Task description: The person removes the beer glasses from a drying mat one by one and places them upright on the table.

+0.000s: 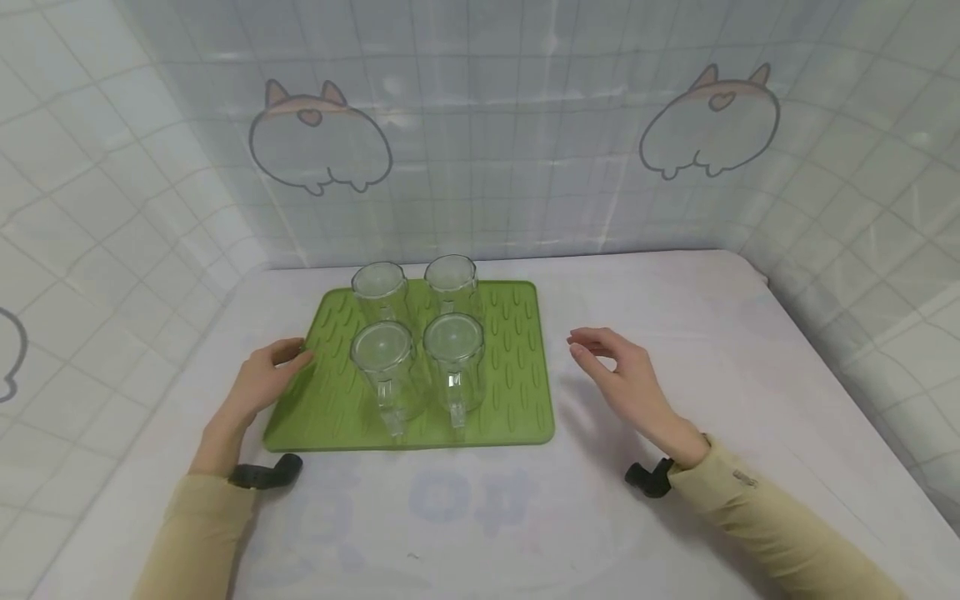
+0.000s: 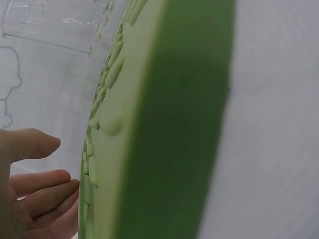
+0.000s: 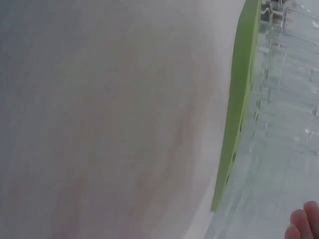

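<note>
Several clear glass mugs stand in two rows on a green ribbed drying mat (image 1: pixel 517 408). The front pair, a left mug (image 1: pixel 384 354) and a right mug (image 1: pixel 454 346), look upside down, handles toward me. Behind them are a back left mug (image 1: pixel 380 285) and a back right mug (image 1: pixel 452 275). At the mat's left edge is my left hand (image 1: pixel 262 375), fingers loosely bent and holding nothing; whether it touches the mat I cannot tell. My right hand (image 1: pixel 626 379) hovers right of the mat, apart from it, thumb and fingers parted. Its fingertips (image 3: pixel 300 224) show low in the right wrist view.
A white cloth (image 1: pixel 675 308) covers the table, with faint blue markings near the front. Grid-patterned curtains (image 1: pixel 510 150) with cartoon animal prints rise behind and at both sides. Each wrist wears a black camera mount, such as the left mount (image 1: pixel 266 473).
</note>
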{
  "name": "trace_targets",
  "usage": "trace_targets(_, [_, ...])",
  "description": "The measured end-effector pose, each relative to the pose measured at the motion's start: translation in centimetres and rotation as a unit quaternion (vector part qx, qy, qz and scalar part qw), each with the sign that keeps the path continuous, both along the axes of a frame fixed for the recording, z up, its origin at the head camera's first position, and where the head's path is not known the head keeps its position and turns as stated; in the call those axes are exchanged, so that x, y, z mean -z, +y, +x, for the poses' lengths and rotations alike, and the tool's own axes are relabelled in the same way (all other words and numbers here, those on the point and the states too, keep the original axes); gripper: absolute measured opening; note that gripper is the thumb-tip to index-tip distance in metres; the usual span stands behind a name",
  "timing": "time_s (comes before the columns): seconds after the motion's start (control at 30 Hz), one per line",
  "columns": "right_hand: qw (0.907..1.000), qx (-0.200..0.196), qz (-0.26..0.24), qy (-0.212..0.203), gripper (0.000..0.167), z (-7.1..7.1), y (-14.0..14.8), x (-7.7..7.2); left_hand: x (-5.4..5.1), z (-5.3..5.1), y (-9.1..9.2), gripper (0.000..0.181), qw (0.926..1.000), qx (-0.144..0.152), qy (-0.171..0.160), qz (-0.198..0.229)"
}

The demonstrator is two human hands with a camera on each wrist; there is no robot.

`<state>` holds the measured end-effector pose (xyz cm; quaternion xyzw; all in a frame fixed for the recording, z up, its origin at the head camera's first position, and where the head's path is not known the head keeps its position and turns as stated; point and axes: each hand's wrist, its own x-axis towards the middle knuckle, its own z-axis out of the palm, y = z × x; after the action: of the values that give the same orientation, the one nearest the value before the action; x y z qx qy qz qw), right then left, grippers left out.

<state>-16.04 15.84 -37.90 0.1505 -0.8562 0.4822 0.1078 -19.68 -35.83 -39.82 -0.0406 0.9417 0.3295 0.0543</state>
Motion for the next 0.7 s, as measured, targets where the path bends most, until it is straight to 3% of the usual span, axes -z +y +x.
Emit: trace_targets(0.7, [0.9893,-0.062,-0.121,-0.053,0.021,0.8,-4.6,0.8,0.4,0.1,-0.6,0.068,0.9997,0.014,0.016,0.015])
